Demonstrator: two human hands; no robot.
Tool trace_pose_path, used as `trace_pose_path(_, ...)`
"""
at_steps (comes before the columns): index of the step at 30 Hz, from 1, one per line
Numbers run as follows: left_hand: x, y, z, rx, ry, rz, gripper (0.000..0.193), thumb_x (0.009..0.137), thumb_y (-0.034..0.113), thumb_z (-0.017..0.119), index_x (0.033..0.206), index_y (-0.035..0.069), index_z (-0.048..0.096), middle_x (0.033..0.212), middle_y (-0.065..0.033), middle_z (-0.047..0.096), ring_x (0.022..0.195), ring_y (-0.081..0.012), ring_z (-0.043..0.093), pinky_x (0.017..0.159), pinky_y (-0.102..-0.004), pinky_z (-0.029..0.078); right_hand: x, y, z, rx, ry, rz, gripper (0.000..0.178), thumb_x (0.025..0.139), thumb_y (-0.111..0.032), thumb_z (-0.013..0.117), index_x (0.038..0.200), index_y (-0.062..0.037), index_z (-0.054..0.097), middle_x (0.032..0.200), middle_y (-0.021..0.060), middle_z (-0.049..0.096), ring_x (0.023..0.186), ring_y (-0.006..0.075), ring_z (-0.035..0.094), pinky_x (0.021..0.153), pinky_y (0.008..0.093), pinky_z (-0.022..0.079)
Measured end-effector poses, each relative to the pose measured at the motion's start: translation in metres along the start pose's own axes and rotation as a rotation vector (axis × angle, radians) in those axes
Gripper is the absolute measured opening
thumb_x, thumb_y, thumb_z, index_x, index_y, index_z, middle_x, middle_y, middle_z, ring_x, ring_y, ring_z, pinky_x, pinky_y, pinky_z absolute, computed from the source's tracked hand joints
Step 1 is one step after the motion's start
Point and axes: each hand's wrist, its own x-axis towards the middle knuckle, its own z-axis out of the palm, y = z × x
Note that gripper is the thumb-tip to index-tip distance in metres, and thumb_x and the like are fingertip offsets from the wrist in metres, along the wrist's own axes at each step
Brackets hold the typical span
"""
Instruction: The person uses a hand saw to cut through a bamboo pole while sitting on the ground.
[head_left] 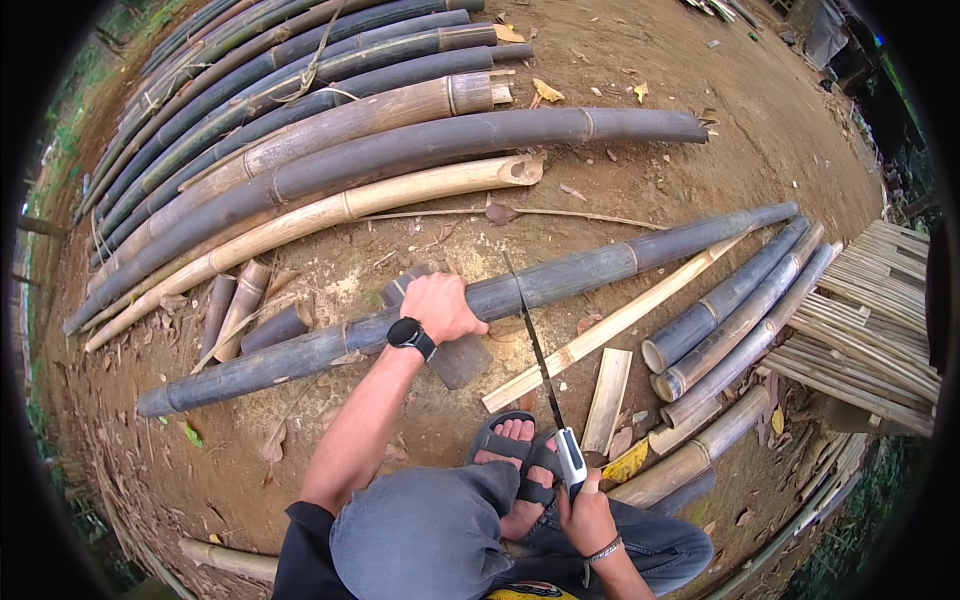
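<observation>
A long dark bamboo pole (575,277) lies slantwise over the ground, propped on a short dark wooden block (462,362). My left hand (442,308), with a black watch at its wrist, grips the pole from above near its middle. In my right hand (588,520) is a hand saw (571,458) with a white and black handle. Its thin dark blade crosses the pole a little to the right of my left hand, the tip reaching past the far side. How deep the blade sits in the bamboo, I cannot tell.
Several bamboo poles (400,143) lie stacked at the far left. Cut bamboo lengths (715,312) and a split strip (620,325) lie to the right, before a slatted bamboo stack (865,320). Short offcuts (242,308) lie at left. My sandalled feet (515,445) are near the blade.
</observation>
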Motion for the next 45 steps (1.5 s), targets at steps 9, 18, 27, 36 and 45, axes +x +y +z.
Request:
trace_pose_path(9, -0.002, 0.008, -0.006, -0.004, -0.061, -0.041, 0.058, 0.058, 0.048, 0.088, 0.085, -0.001, 0.075, 0.084, -0.0227, 0.074, 0.081, -0.0357, 0.074, 0.075, -0.0415, 0.059, 0.012, -0.001, -0.007, -0.063, -0.005, 0.006, 0.039, 0.097, -0.017, 0.061, 0.117, 0.0069, 0.038, 0.067, 0.0338, 0.061, 0.065, 0.0533, 0.063, 0.055, 0.0604, 0.049)
trace_pose_path(18, -0.005, 0.010, -0.002, -0.026, -0.012, -0.002, 0.057, 0.058, 0.047, 0.089, 0.083, -0.002, 0.076, 0.082, -0.0231, 0.073, 0.080, -0.0365, 0.074, 0.074, -0.0418, 0.059, 0.032, -0.006, -0.005, -0.052, -0.020, 0.019, 0.043, 0.096, -0.016, 0.061, 0.121, 0.0085, 0.035, 0.069, 0.0352, 0.062, 0.067, 0.0547, 0.062, 0.060, 0.0634, 0.049)
trace_pose_path(27, -0.010, 0.008, 0.008, -0.008, 0.032, 0.017, 0.054, 0.059, 0.046, 0.087, 0.081, -0.001, 0.075, 0.083, -0.0222, 0.074, 0.079, -0.0354, 0.074, 0.073, -0.0418, 0.060, 0.012, 0.002, -0.012, -0.066, -0.003, -0.005, 0.045, 0.094, -0.012, 0.064, 0.121, 0.0106, 0.036, 0.070, 0.0363, 0.061, 0.070, 0.0572, 0.061, 0.059, 0.0605, 0.048)
trace_pose_path(36, -0.006, 0.009, -0.004, 0.006, 0.007, -0.001, 0.053, 0.058, 0.045, 0.088, 0.081, -0.001, 0.076, 0.084, -0.0219, 0.074, 0.079, -0.0351, 0.074, 0.073, -0.0411, 0.060, 0.012, -0.002, -0.011, -0.064, -0.002, -0.064, 0.042, 0.095, -0.011, 0.064, 0.120, 0.0100, 0.037, 0.073, 0.0340, 0.064, 0.072, 0.0533, 0.066, 0.059, 0.0559, 0.052)
trace_pose_path(45, -0.012, 0.013, 0.006, 0.013, 0.021, -0.002, 0.052, 0.061, 0.045, 0.087, 0.083, 0.000, 0.075, 0.086, -0.0199, 0.075, 0.080, -0.0340, 0.074, 0.074, -0.0412, 0.060, 0.016, -0.009, -0.012, -0.112, -0.047, 0.093, 0.041, 0.094, -0.010, 0.062, 0.121, 0.0063, 0.036, 0.072, 0.0357, 0.063, 0.073, 0.0539, 0.065, 0.061, 0.0599, 0.052)
